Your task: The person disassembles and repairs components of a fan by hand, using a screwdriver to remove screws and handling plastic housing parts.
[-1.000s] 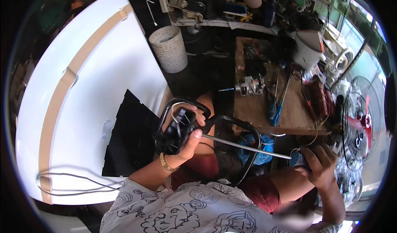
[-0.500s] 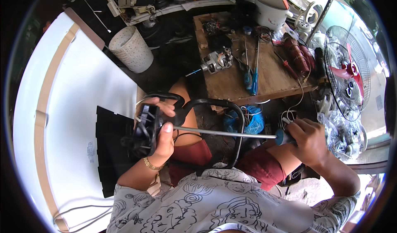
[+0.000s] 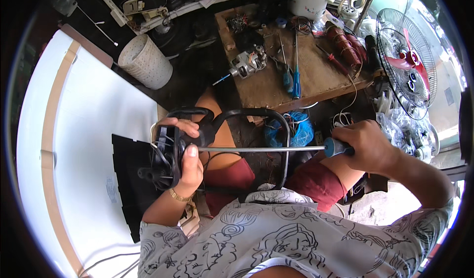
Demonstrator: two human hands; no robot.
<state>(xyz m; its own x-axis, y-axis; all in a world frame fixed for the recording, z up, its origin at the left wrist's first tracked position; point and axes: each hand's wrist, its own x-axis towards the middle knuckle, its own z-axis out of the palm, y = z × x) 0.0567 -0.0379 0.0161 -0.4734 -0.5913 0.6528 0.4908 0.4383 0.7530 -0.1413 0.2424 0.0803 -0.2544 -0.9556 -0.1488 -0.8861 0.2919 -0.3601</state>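
My left hand (image 3: 189, 170) is closed around a black plastic housing (image 3: 167, 160) with ribs and a thin pale wire, its thumb on the near side and its fingers over the top. A bent black tube frame (image 3: 253, 112) loops out beside the housing, over my lap. My right hand (image 3: 369, 147) grips the blue handle of a long screwdriver (image 3: 256, 150). The steel shaft runs level across the frame, and its tip meets the housing next to my left thumb. Exactly what the tip touches is hidden.
A low wooden table (image 3: 316, 78) ahead holds a metal motor (image 3: 248, 61), more screwdrivers (image 3: 296, 80) and red cylindrical parts (image 3: 343, 43). To the right stands a wire fan guard (image 3: 407, 56) with red blades. A white panel (image 3: 98, 120) fills the left, near a patterned bin (image 3: 145, 61).
My right hand has shifted slightly up, with its elbow swung outward. The housing has turned a little in my left hand, and the screwdriver now lies more level. The view has tilted somewhat.
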